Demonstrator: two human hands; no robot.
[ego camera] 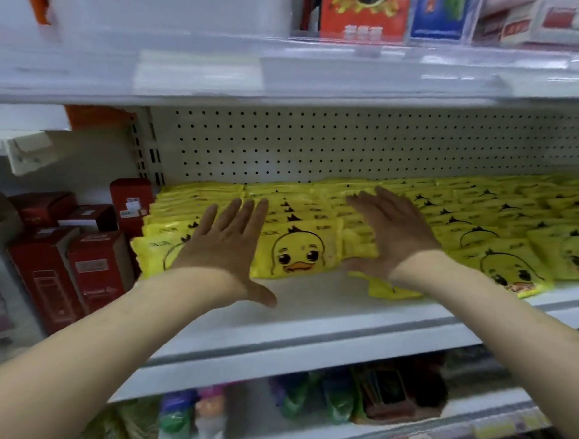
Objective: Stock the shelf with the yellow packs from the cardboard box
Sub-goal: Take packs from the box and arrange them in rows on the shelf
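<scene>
Flat hands (225,247) (392,236) on yellow packs (298,249)

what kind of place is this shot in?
Most likely a retail shop aisle: white metal shelving with a pegboard back, rows of identical yellow duck packs laid out for sale, and red boxes stocked beside them.

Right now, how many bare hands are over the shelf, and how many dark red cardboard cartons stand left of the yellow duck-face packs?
Bare hands: 2, the left hand and the right hand, both spread open over the yellow duck-face packs
Dark red cardboard cartons: 5 visible
Total: 7
</scene>
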